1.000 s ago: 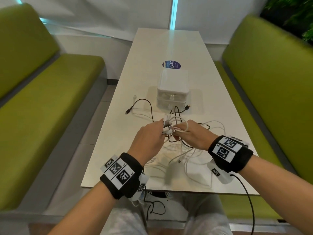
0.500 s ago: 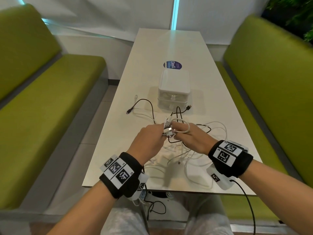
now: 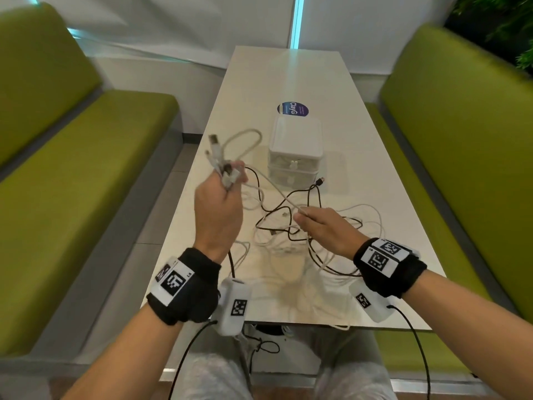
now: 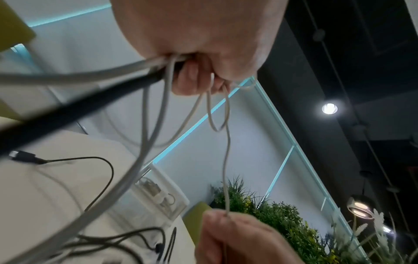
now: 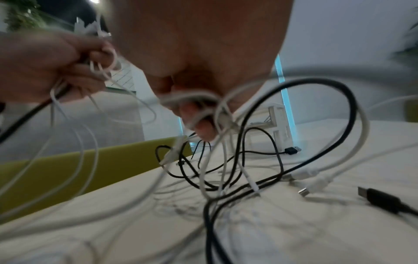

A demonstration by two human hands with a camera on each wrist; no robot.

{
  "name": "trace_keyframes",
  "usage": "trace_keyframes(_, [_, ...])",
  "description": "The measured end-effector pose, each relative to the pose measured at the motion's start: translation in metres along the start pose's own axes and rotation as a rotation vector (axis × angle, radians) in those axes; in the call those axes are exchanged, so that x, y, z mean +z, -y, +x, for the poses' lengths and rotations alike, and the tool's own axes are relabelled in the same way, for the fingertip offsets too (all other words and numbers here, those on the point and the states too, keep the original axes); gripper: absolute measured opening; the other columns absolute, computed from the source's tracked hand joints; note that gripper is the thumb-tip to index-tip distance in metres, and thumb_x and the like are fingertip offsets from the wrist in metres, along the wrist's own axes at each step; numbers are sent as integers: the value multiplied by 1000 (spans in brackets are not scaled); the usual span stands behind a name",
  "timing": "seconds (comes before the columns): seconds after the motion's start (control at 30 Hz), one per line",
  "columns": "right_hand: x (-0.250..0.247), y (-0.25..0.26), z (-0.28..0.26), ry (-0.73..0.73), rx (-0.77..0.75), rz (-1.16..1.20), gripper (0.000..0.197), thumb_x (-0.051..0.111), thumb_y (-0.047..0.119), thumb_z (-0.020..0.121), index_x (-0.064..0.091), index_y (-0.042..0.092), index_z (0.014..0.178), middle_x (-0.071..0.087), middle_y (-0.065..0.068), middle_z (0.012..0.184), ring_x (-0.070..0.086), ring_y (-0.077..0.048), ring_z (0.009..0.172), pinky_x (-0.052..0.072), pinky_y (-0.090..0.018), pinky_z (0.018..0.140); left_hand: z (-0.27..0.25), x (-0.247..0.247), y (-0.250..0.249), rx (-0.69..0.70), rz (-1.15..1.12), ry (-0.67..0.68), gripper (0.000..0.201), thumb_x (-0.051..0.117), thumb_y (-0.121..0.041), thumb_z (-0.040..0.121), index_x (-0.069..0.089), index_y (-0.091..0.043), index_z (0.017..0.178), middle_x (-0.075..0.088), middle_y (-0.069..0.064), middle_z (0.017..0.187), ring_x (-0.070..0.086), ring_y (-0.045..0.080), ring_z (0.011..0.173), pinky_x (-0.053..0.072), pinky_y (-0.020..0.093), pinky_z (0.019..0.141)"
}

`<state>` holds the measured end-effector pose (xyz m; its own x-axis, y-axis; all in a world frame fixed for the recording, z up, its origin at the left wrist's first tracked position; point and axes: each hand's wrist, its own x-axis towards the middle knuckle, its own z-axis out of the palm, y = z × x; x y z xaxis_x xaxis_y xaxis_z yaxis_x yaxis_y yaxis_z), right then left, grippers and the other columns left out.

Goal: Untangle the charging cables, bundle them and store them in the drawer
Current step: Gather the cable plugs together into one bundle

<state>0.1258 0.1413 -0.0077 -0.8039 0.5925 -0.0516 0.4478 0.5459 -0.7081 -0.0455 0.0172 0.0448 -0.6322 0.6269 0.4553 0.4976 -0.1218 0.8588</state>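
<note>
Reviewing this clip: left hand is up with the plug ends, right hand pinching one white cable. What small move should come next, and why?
Probably slide the right hand along the white cable toward the tangle, working it free. The left hand grips the connector ends raised, the cable runs taut between both hands, and black and white loops lie crossed on the table.

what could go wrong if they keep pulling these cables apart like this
1. The left hand grips several plug ends at once while the right hand pinches one white cable stretched between them; pulling harder may tighten knots in the tangled pile.
2. Cable loops lie close to the table edge and could slide off.
3. A black cable runs beside the drawer box; a snag might drag it.
</note>
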Motion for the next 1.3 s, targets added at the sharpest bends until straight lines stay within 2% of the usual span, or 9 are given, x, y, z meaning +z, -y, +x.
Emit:
trace_keyframes(0.1, [3, -4, 3, 33, 58, -36, 42, 37, 41, 102, 44, 24, 65, 46, 12, 61, 41, -2, 55, 32, -22, 61, 6, -7, -8, 61, -105, -99, 28, 47, -20, 101, 54, -29, 75, 53, -16, 69, 51, -4, 62, 36, 10, 61])
trace_keyframes(0.33, [-4, 22, 2, 238, -58, -117, 45, 39, 46, 99, 70, 22, 76, 65, 11, 80, 60, -3, 75, 47, -25, 76, -2, -5, -6, 34, -100, 132, 26, 54, -18, 99, 65, -19, 75, 53, -20, 56, 46, 1, 53, 34, 13, 57])
trace_keyframes(0.43, [-2, 39, -15, 341, -215, -404, 44, 39, 52, 97, 74, 26, 93, 54, 22, 83, 49, 14, 78, 35, -9, 71, -3, -15, -9, -54, -315, 339, 35, 48, -22, 100, 60, -14, 68, 46, -17, 49, 37, 1, 46, 29, 10, 48])
trace_keyframes(0.57, [3, 39, -30, 306, -418, -569, 56, 51, 74, 79, 66, 31, 110, 57, 13, 90, 44, -3, 85, 36, -20, 70, -5, -26, -7, -164, -405, 597, 35, 48, -22, 93, 62, -16, 61, 38, -14, 49, 26, 1, 44, 21, 13, 42])
trace_keyframes(0.73, [7, 28, -25, 301, -337, -673, 24, 58, 30, 92, 65, 26, 114, 66, 3, 100, 61, -21, 94, 51, -35, 78, -13, -28, -9, -124, -316, 879, 31, 55, -28, 93, 73, -20, 68, 43, 14, 56, 29, 4, 47, 22, 12, 46])
trace_keyframes(0.8, [3, 27, -23, 296, -281, -679, 20, 54, 26, 94, 67, 22, 110, 67, 2, 99, 62, -20, 92, 52, -36, 77, -16, -26, -13, -105, -269, 941, 28, 55, -23, 96, 77, -17, 80, 39, 1, 51, 27, 6, 49, 23, 12, 49])
trace_keyframes(1.07, [-1, 20, -33, 318, -408, -616, 48, 67, 38, 79, 60, 32, 127, 61, 4, 115, 52, -18, 104, 47, -39, 86, -19, -21, -4, -166, -202, 921, 56, 55, -48, 89, 71, 3, 76, 46, 0, 49, 33, 12, 47, 28, 22, 51])
trace_keyframes(1.17, [-1, 24, -35, 191, -426, -642, 34, 64, 25, 86, 64, 30, 120, 61, 4, 112, 52, -17, 103, 50, -36, 85, -23, -20, -9, -144, -230, 926, 31, 53, -32, 97, 77, -23, 81, 62, 2, 60, 35, 3, 43, 27, 11, 46])
trace_keyframes(1.3, [-5, 35, -35, 126, -379, -586, 29, 57, 24, 90, 62, 23, 120, 61, 3, 109, 52, -16, 100, 50, -34, 83, -25, -17, -10, -178, -247, 829, 31, 49, -15, 99, 74, 3, 95, 58, -14, 62, 43, -2, 43, 29, 5, 46])
